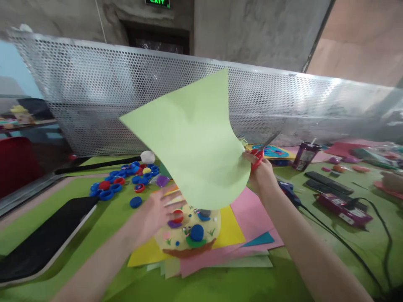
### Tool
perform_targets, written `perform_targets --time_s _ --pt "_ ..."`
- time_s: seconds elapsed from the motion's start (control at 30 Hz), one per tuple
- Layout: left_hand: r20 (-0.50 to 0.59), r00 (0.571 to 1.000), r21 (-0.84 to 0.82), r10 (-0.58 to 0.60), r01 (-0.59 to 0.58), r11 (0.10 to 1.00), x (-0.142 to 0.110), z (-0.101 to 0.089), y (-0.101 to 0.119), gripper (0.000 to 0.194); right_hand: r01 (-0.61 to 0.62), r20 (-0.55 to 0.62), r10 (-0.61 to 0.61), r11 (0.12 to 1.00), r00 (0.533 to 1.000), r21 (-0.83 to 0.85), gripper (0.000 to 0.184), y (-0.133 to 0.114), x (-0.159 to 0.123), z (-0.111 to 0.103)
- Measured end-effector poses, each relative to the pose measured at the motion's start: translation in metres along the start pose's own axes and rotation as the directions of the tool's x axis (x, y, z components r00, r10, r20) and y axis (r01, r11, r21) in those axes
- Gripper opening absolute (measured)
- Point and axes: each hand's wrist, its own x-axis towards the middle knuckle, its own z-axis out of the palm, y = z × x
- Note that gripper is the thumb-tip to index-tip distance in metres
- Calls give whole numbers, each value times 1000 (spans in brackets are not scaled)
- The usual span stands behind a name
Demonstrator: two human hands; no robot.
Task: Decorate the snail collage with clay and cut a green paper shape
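Observation:
My right hand point(263, 173) is closed around the red-handled scissors point(257, 160), whose blade points up and away to the right. The same hand also pinches the edge of a large light green sheet of paper point(198, 138), which hangs curled in the air. Fingers spread, my left hand point(155, 212) holds nothing; it is slightly blurred, below the sheet's left side. Under the sheet lies a rounded cream craft picture point(189, 245) with blue and red caps made into snails. Part of that picture is hidden by the sheet and my left fingers.
Stacked pink paper point(256, 216) and yellow paper point(231, 228) lie under the craft picture. Blue and red bottle caps point(116, 187) are scattered at left, near a black flat case point(47, 235). At right are a dark cup with a straw point(305, 156), a purple box point(341, 209) and cables.

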Motion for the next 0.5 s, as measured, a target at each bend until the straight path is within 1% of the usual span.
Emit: perform_targets --time_s 0.03,0.1,0.13,0.17,0.2,0.23,0.27,0.3,0.4,0.5 --pt "38 999 6 -20 20 1000 3 4 -9 72 -35 -20 35 999 999 35 23 7 -5 2" --pt "92 994 -24 56 -54 998 7 11 -21 70 -100 -32 103 991 994 84 22 17 -16 7" --pt "73 995 -23 70 -69 997 9 13 -23 68 -128 -26 131 987 991 97 22 20 -23 10" --pt "2 998 -16 64 -64 998 11 15 -23 62 -152 -15 154 983 988 103 21 22 -29 12" --pt "-110 992 -7 61 -62 998 13 15 -21 55 -170 0 171 980 985 105 21 24 -35 13" --pt "-206 977 -3 48 -49 999 14 14 -19 47 -182 18 181 978 983 102 21 24 -39 14" --pt "-270 962 -4 33 -35 999 16 12 -16 42 -187 38 184 978 982 97 22 24 -42 15" --pt "-310 951 -14 17 -22 1000 17 9 -14 37 -185 59 180 979 982 89 22 24 -45 14" --pt "-322 946 -77 -45 21 997 20 0 -13 28 -151 124 143 987 982 58 24 22 -46 11" --pt "-338 934 -139 -111 67 988 24 -4 -17 20 -117 179 111 993 977 25 26 17 -47 7"
